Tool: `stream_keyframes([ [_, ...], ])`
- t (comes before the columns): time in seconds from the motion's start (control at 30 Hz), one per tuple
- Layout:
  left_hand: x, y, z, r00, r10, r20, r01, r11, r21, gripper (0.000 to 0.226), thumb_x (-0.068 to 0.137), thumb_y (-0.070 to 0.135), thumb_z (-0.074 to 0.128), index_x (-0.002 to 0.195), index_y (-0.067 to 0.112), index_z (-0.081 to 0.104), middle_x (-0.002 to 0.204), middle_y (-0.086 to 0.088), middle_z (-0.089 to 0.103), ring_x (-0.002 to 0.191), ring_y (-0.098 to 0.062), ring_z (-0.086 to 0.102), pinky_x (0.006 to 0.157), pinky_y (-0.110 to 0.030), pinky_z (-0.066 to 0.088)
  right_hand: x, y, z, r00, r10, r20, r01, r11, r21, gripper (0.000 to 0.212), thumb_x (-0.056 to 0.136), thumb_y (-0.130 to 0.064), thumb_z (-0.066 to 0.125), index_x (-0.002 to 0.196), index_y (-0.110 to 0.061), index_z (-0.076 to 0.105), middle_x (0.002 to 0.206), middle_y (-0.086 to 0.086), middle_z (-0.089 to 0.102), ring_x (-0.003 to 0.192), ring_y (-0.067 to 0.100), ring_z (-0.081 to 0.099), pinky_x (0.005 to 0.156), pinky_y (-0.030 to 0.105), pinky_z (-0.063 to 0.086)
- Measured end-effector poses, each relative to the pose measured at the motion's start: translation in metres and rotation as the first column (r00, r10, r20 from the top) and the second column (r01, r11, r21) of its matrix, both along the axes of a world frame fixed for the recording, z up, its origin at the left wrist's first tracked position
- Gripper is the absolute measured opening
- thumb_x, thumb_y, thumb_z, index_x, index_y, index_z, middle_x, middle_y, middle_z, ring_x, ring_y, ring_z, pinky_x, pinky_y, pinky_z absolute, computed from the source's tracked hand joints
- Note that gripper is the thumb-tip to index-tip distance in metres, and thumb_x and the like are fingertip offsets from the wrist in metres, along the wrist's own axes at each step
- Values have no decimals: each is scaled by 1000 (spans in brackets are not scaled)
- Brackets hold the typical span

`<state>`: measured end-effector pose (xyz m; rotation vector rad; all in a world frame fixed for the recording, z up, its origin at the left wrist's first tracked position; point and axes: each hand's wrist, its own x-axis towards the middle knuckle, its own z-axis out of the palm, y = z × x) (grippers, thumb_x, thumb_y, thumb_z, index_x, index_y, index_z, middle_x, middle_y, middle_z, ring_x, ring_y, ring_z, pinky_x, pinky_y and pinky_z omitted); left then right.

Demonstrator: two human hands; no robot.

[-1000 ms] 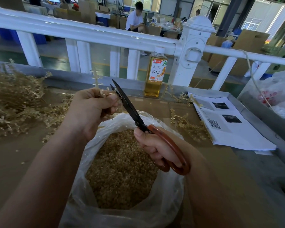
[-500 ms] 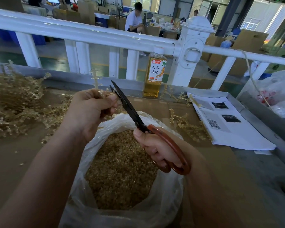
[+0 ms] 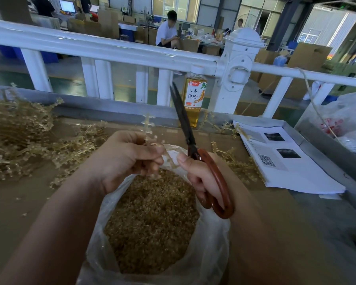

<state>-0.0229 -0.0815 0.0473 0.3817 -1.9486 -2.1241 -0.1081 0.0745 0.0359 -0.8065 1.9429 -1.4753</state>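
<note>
Pinching a tan plastic sprig [image 3: 148, 125] upright, the left hand [image 3: 130, 159] sits over the bag [image 3: 212, 254] at the near edge of the table [image 3: 19, 202]. Right hand [image 3: 201, 177]: grip closed round the scissors [image 3: 183, 120] handles, blades together. Versus 0.5 s ago: blades swung off the sprig, now pointing toward the far edge, apart from it.

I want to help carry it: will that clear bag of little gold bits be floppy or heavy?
Probably floppy: the bag is thin, crinkled film with a slack rim. Likely heavy for its size, since the bits fill it deep. It may spill, as its mouth gapes open.
</note>
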Motion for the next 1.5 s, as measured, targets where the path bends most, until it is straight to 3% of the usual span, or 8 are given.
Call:
stream_keyframes([
  [0.2,0,4,-3,976,-175,133,191,974,-122,41,57,20,69,92,8,53,65,-10,68,51,-19,64,40,-17,38,-3,-2,-1,985,-165,-53,157,980,-123,20,80,-23,70,78,-12,53,68,4,64,62,21,61,70,41,54],
  [0.43,-3,10,-6,934,-272,231,322,922,-217,43,74,6,73,109,13,49,72,-11,71,58,-21,66,43,-20,42,1,-4,-2,992,-73,-106,66,995,-74,22,77,-11,72,71,-22,54,63,-13,65,60,-3,61,57,13,46],
  [0.57,-4,10,-6,961,-205,186,229,966,-117,53,67,-3,73,111,16,50,77,-14,68,61,-22,67,50,-24,52,2,-5,2,996,-83,-39,79,992,-99,23,77,-6,72,76,-15,50,60,-11,64,52,-7,58,49,7,42],
  [0.7,-6,7,-6,992,-113,63,119,989,-84,48,57,27,82,99,20,61,84,-2,72,80,-18,68,68,-30,54,3,-8,2,981,-192,35,195,963,-188,22,76,-3,71,77,-13,51,69,-1,60,58,6,61,54,20,49],
  [0.87,-11,-10,-5,899,390,-200,-367,919,142,27,75,46,59,74,19,62,70,4,70,72,-14,67,59,-24,51,-3,-10,-2,891,-395,225,451,825,-339,25,80,2,67,74,-14,49,58,-5,61,44,4,55,47,17,45],
  [1.13,-8,30,-9,1000,-26,-17,21,973,-232,52,53,60,64,79,15,71,82,-5,73,78,-23,66,73,-34,52,-3,-17,-3,845,-504,177,533,771,-348,28,75,1,71,65,-16,52,61,0,63,50,8,61,49,19,48],
  [1.27,-12,34,-13,999,38,6,-33,922,-387,14,74,26,73,82,15,72,84,-12,72,75,-27,64,79,-41,52,-3,-21,-4,838,-521,161,545,794,-268,27,75,-3,73,74,-16,49,89,16,63,77,28,67,71,39,56],
  [1.5,-15,34,-17,990,127,-60,-138,958,-251,16,85,21,63,71,16,69,62,-8,68,59,-19,63,67,-40,51,4,-20,-2,856,-480,190,516,810,-279,24,77,-6,72,77,-15,50,80,11,62,51,10,59,50,21,45],
])
